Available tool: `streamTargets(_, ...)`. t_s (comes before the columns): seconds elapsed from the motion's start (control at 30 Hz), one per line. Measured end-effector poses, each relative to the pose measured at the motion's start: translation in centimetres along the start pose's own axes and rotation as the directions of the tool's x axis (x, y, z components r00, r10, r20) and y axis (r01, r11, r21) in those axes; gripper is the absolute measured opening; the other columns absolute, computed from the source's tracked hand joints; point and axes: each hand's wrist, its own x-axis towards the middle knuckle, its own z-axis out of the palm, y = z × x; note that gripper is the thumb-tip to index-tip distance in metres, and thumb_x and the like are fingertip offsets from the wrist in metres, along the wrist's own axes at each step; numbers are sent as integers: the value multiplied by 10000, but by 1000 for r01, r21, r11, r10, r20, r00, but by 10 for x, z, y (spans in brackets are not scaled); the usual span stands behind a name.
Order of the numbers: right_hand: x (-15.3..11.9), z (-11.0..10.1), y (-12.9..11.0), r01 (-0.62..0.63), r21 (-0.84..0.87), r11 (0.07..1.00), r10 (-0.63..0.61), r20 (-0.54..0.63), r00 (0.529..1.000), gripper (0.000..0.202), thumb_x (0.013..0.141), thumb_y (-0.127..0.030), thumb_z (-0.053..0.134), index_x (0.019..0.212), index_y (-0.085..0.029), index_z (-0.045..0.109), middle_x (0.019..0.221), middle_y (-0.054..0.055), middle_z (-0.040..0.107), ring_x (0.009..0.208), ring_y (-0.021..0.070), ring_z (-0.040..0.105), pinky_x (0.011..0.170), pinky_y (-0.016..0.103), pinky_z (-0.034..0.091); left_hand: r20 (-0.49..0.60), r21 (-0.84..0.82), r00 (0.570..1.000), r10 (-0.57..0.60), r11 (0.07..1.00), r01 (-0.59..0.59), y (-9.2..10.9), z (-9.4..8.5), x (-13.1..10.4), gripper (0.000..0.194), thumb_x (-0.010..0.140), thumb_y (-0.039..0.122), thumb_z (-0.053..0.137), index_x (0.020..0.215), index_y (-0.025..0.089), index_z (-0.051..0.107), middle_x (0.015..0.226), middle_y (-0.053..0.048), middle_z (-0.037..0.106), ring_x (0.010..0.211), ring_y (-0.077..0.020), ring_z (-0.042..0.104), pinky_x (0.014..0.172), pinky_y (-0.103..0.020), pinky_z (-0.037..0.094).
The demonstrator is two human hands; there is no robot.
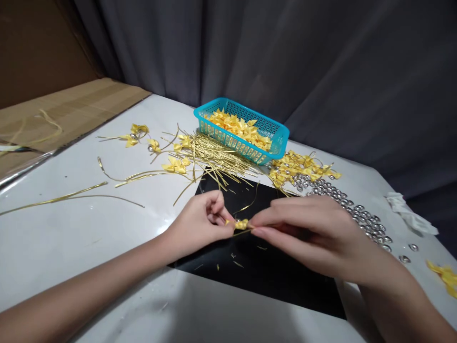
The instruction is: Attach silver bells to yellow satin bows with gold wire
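Over a black mat (285, 281), both hands meet at a small yellow ribbon flower (243, 224) with a silvery bead at it. My left hand (209, 219) pinches the flower's left side between thumb and forefinger. From the right, the thumb and forefinger of my right hand (314, 233) are pressed together at the flower's other end, where a thin gold wire (241, 233) runs just below it. The fingertips cover part of the flower and the wire's ends.
Behind the mat, a turquoise basket (243, 142) holds yellow ribbon flowers. Gold wires (214, 152) lie heaped before it. Wired flowers (300, 166) and silver beads (367, 224) spread to the right, near a crumpled white tissue (410, 214). Cardboard (71, 105) lies at far left.
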Motion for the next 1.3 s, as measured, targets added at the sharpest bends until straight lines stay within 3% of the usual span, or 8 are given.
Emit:
streamTargets(0.1,2,5,0,28,73,997,-30,28,999,169,883,-260,537,878,-196,693,652,14,619,495,58,478,474,186,328,122,28,992,-36,999,33,-2,5,-4,350,546,36,587,603,215,292,568,72,561,481,-54,472,457,-162,347)
streamTargets(0.2,7,12,2,-64,167,984,61,25,998,197,866,-294,556,833,-176,710,622,9,603,455,43,419,442,179,291,197,44,978,-74,997,66,-6,9,-7,305,543,44,567,632,216,331,598,67,559,506,-61,481,479,-178,369)
streamTargets(0.37,14,25,15,-258,167,952,269,-47,962,212,821,-321,591,801,-158,725,441,-50,305,425,42,210,424,198,183,245,53,965,-90,995,80,-7,11,-10,268,553,61,562,681,217,385,601,59,556,542,-81,539,530,-203,427)
streamTargets(0.57,14,25,28,-305,26,952,306,-139,942,218,813,-310,580,779,-143,717,459,-51,285,440,42,204,434,198,178,145,-94,980,-137,984,151,-3,6,-5,395,540,9,594,630,217,271,592,55,634,440,-33,482,461,-154,359)
streamTargets(0.77,7,6,15,-350,38,936,351,-201,915,188,798,-294,608,731,-147,705,458,-61,208,420,36,193,394,177,166,-24,-225,992,-126,967,117,-2,-5,6,414,592,58,656,606,203,269,580,43,657,514,-49,540,523,-156,390)
streamTargets(0.93,0,2,4,-337,35,941,339,-108,935,201,827,-311,581,755,-161,695,438,-66,227,400,32,201,365,158,168,-126,-258,987,-101,964,66,-3,-10,9,420,626,109,699,605,194,288,565,54,649,524,-41,520,540,-150,368)
streamTargets(1.07,-4,3,1,-252,-73,965,250,-38,967,162,857,-269,544,803,-184,671,436,-71,278,401,27,214,372,137,186,-148,-310,984,-99,949,49,0,-13,10,433,620,112,711,594,192,287,561,54,643,516,-36,504,544,-151,358)
streamTargets(1.3,-8,0,5,-144,-229,963,159,47,986,141,883,-225,497,828,-171,615,438,-79,344,393,12,269,400,120,224,-99,-422,989,-114,905,62,4,-11,9,435,617,94,707,593,199,286,559,47,643,525,-48,535,532,-145,376)
